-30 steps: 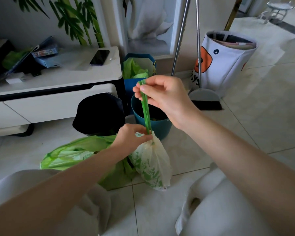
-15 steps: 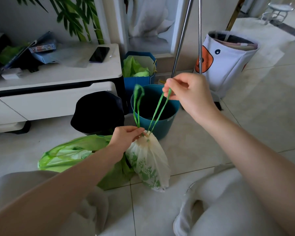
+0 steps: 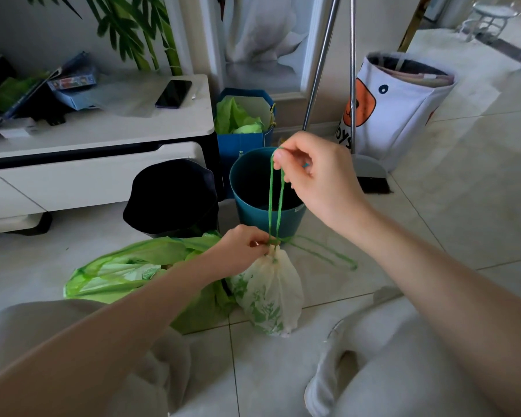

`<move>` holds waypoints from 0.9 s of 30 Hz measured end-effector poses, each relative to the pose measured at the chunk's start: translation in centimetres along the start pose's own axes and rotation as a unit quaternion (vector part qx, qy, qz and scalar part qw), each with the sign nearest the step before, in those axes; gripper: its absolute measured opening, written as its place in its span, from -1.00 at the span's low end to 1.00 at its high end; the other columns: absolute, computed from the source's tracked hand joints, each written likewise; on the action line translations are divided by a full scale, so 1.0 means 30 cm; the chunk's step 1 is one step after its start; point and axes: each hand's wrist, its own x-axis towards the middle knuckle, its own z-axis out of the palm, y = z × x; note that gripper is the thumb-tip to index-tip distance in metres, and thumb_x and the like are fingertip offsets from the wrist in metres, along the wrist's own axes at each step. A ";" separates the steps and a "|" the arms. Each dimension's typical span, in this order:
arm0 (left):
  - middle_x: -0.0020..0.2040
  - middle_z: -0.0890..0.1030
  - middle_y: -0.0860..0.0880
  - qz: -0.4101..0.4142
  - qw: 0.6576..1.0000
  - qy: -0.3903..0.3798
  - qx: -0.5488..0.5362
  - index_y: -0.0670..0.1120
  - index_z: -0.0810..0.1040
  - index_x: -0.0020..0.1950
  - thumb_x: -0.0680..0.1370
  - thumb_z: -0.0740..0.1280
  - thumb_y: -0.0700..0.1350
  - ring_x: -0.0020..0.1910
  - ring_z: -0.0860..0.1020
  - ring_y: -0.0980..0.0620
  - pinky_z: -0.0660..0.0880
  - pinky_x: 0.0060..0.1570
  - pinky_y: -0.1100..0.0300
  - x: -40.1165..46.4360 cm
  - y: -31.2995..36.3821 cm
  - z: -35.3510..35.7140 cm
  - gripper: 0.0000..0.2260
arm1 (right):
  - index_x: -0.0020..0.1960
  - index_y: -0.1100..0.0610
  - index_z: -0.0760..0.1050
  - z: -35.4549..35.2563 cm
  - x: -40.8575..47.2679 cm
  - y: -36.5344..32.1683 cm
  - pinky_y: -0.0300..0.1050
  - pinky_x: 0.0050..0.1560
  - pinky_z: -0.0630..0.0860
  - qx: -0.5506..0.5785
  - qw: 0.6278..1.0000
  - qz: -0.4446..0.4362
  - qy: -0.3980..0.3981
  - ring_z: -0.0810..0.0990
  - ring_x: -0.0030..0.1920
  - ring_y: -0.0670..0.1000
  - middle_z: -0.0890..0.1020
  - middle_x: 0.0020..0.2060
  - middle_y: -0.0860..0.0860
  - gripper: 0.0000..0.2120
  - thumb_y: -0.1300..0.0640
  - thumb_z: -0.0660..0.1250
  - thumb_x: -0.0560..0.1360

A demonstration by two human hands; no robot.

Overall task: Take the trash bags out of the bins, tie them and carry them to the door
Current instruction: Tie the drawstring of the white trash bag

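A small white trash bag [image 3: 269, 291] with a green leaf print stands on the floor tiles, gathered at its neck. My left hand [image 3: 242, 246] pinches the neck. My right hand [image 3: 316, 173] holds one green drawstring loop [image 3: 275, 203] straight up above the bag. A second green loop [image 3: 322, 251] lies out to the right of the neck. A larger green trash bag [image 3: 124, 270] lies flat on the floor to the left, partly under my left arm. Behind them stand a teal bin [image 3: 253, 188] and a black bin [image 3: 172, 197].
A low white cabinet [image 3: 103, 164] with a phone [image 3: 173, 93] on top fills the left. A blue paper bag [image 3: 244, 124] holds green bags. A broom and dustpan [image 3: 369, 173] and a white fabric basket [image 3: 400, 106] stand at the right. My knees are in the foreground.
My right hand moved from high centre out to the right, then back in, pulling one drawstring loop upright. The other loop now lies out to the right. My left hand stays at the neck.
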 end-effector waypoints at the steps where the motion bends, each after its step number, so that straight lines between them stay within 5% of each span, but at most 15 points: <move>1: -0.01 0.64 0.03 0.012 1.000 -0.003 0.006 0.00 0.65 0.11 0.54 0.33 -0.08 -0.02 0.57 0.08 0.53 0.10 0.06 -0.006 0.005 0.004 -0.82 | -0.14 0.23 0.57 0.002 0.003 0.004 -0.11 -0.26 0.56 0.014 1.000 0.016 -0.005 0.58 -0.36 -0.07 0.63 -0.33 -0.03 -0.84 0.18 0.28 0.53; 5: -0.13 0.67 -0.04 0.014 1.000 0.002 -0.005 -0.01 0.67 -0.05 0.48 0.39 0.07 -0.14 0.60 0.01 0.55 -0.05 0.05 -0.016 0.002 0.023 -0.81 | -0.12 0.28 0.57 0.016 0.011 0.002 -0.08 -0.24 0.64 0.102 0.990 0.093 -0.039 0.63 -0.34 -0.05 0.66 -0.27 0.08 -0.83 0.23 0.26 0.55; 9: -0.25 0.67 0.03 -0.014 0.998 0.028 -0.045 0.02 0.68 -0.19 0.52 0.36 0.01 -0.25 0.58 0.08 0.51 -0.16 0.16 -0.008 -0.009 0.029 -0.84 | -0.03 0.29 0.58 0.024 0.014 0.009 -0.07 -0.12 0.65 0.188 0.959 0.182 -0.105 0.67 -0.17 0.04 0.68 -0.14 0.12 -0.80 0.19 0.25 0.57; 14: -0.26 0.67 0.09 -0.043 0.992 0.027 -0.113 0.04 0.67 -0.25 0.55 0.34 -0.07 -0.16 0.62 0.13 0.50 -0.02 0.20 -0.001 -0.021 0.008 -0.80 | -0.01 0.16 0.59 0.089 -0.055 0.114 -0.01 -0.06 0.60 -0.119 0.951 0.171 -0.226 0.64 -0.18 0.01 0.68 -0.15 0.05 -0.81 0.08 0.25 0.56; 18: -0.31 0.66 0.12 -0.078 0.983 0.039 -0.164 -0.14 0.71 -0.12 0.56 0.33 -0.10 -0.31 0.54 0.23 0.46 -0.14 0.27 0.002 -0.032 -0.010 -0.80 | 0.07 0.15 0.57 0.146 -0.119 0.163 -0.04 -0.04 0.54 -0.157 0.893 0.165 -0.388 0.61 -0.02 0.10 0.66 -0.02 0.09 -0.79 0.08 0.28 0.51; 27: -0.14 0.71 -0.06 -0.157 0.921 0.067 -0.350 -0.11 0.67 -0.01 0.59 0.29 -0.08 -0.12 0.59 0.04 0.51 0.08 0.06 0.006 -0.072 -0.038 -0.81 | -0.15 0.11 0.63 0.116 -0.127 0.162 -0.25 -0.26 0.45 -0.077 0.918 0.148 -0.360 0.59 -0.29 -0.11 0.62 -0.34 -0.08 -0.85 0.13 0.31 0.53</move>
